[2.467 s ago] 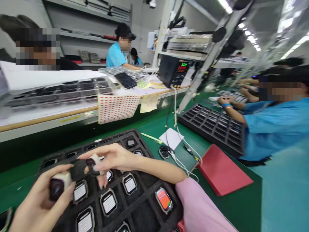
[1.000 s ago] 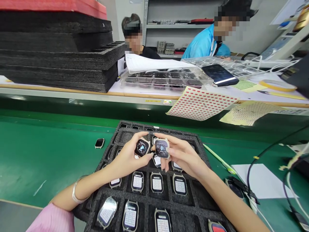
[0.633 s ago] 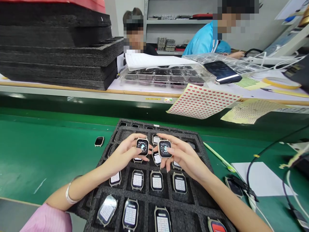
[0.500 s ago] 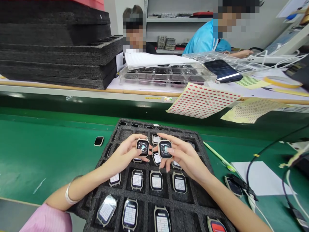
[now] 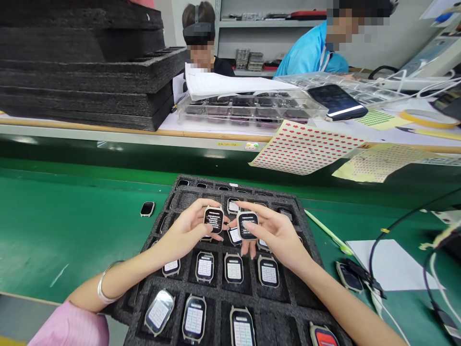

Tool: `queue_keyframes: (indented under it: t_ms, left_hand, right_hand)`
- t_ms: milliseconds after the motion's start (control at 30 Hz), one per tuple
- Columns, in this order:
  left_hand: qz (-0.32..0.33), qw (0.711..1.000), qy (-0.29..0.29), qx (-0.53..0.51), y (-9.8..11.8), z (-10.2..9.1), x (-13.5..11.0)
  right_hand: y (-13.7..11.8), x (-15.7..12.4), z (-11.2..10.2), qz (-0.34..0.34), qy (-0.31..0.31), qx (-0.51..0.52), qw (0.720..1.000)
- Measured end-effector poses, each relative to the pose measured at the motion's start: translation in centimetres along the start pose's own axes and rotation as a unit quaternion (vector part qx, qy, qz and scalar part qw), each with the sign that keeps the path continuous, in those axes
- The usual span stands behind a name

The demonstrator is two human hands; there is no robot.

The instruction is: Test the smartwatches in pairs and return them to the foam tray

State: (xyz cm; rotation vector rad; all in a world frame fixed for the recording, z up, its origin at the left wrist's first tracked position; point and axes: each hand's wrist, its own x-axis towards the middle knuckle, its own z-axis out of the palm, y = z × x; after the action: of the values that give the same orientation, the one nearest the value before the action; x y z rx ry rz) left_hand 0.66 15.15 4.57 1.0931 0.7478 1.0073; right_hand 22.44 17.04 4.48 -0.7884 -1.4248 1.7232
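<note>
My left hand [image 5: 190,225] grips a strapless smartwatch [image 5: 213,217], thumb on the lower part of its screen. A second smartwatch [image 5: 248,222] is held in my right hand [image 5: 270,228], whose thumb lies over the glass. Both lit screens show a dark menu with lines of white text, too small to read. The two watches are side by side above a black foam tray [image 5: 223,294]. In the tray's compartments lie several more watches, such as one watch [image 5: 234,270] with a white grid on its display. One watch [image 5: 324,336] at the bottom right shows red.
A lone watch [image 5: 147,209] lies on the green table [image 5: 72,230] to the left. At right are a light green pen [image 5: 327,233], white paper [image 5: 392,264] and cables. Foam trays [image 5: 82,81] are stacked on the shelf, near a phone [image 5: 337,102]. Two people sit beyond.
Both held watches' screens have switched from a round clock face to a text menu. My hands have hardly moved.
</note>
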Motion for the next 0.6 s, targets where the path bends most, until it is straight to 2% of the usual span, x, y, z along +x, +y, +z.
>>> queue_keyframes:
  t_ms: [267,600]
  left_hand:
    - [0.030,0.999,0.021,0.031,0.66,-0.05,-0.12]
    - [0.031,0.999,0.031,-0.002,0.94,0.24,-0.24]
  right_hand:
    - [-0.69,-0.61,0.15,-0.028,-0.048,-0.007,0.998]
    - [-0.43,-0.43,-0.18,-0.045,0.002,0.008,0.999]
